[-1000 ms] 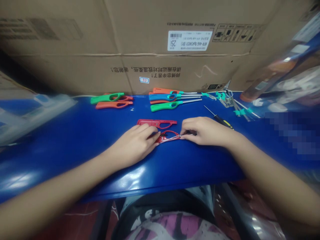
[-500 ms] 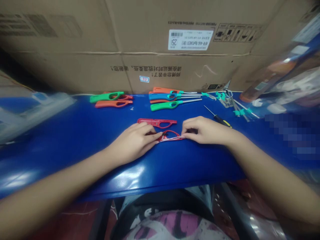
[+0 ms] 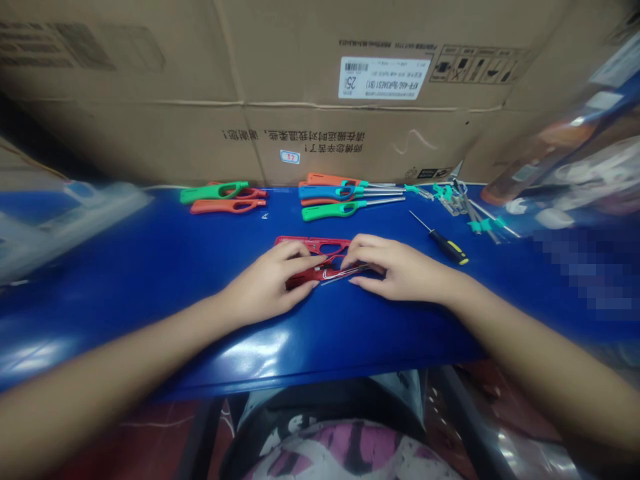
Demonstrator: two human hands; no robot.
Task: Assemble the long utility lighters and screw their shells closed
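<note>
A red lighter casing half [image 3: 327, 273] lies on the blue table with a white wire and small dark parts inside. My left hand [image 3: 273, 283] is closed around its handle end, thumb on the near edge and fingers across the top. At the front end, my right hand [image 3: 400, 267] has its fingers curled over the casing and its thumb at the near side; its fingertips partly hide the wire. Just behind, touching or nearly so, rests a second red casing half [image 3: 295, 241], partly covered by both hands.
Behind are assembled lighters [image 3: 327, 212] and green and orange lighter bodies [image 3: 215, 193]. A screwdriver [image 3: 447, 247] lies right of my hand, near metal nozzle parts [image 3: 455, 200]. A cardboard box [image 3: 175, 133] walls off the back; plastic bags [image 3: 575, 173] sit at right.
My right hand has moved slightly left, from pinching the wire's end to spreading its fingers around the casing's front. My left fingers have shifted a little, the thumb now lower along the near edge.
</note>
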